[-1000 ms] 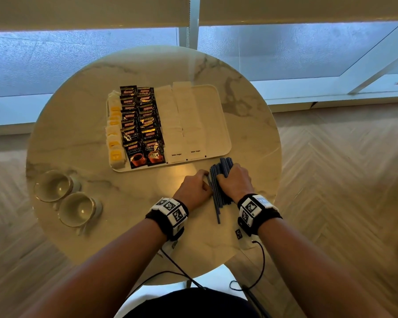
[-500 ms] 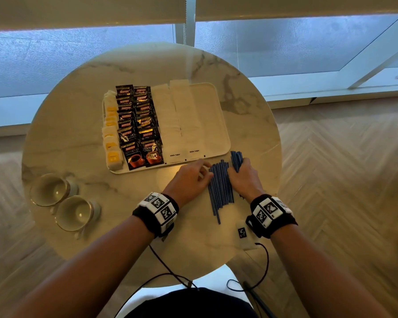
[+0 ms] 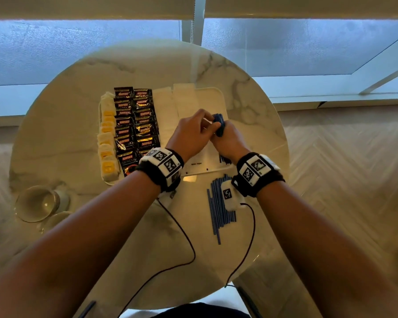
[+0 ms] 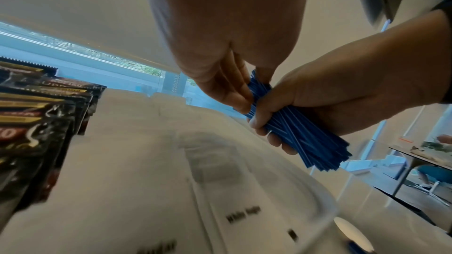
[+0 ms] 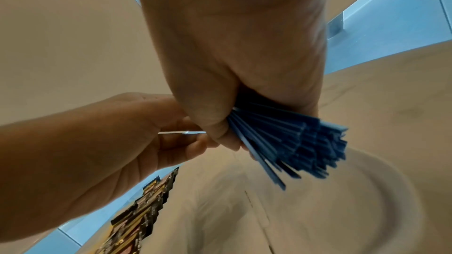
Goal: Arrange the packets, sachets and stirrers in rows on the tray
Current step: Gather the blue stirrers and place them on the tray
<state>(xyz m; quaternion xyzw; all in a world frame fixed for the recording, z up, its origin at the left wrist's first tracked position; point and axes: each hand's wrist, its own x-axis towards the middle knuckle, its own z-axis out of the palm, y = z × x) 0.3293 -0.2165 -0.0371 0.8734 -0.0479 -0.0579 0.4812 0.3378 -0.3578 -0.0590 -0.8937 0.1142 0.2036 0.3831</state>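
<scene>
Evidently the bunch of thin blue plastic stirrers [image 4: 288, 121] was held above the bare right strip of the cream rectangular tray [image 3: 220, 104], probably because that was the only row left beside the white paper sachets [image 3: 164, 104] and black coffee packets [image 3: 133, 125]. The right hand [image 3: 229, 143] wrapped its curled fingers round the bunch; the left hand [image 3: 191, 134] pinched its upper end. More blue stirrers [image 3: 220, 207] lay on the round marble counter [image 3: 62, 125].
</scene>
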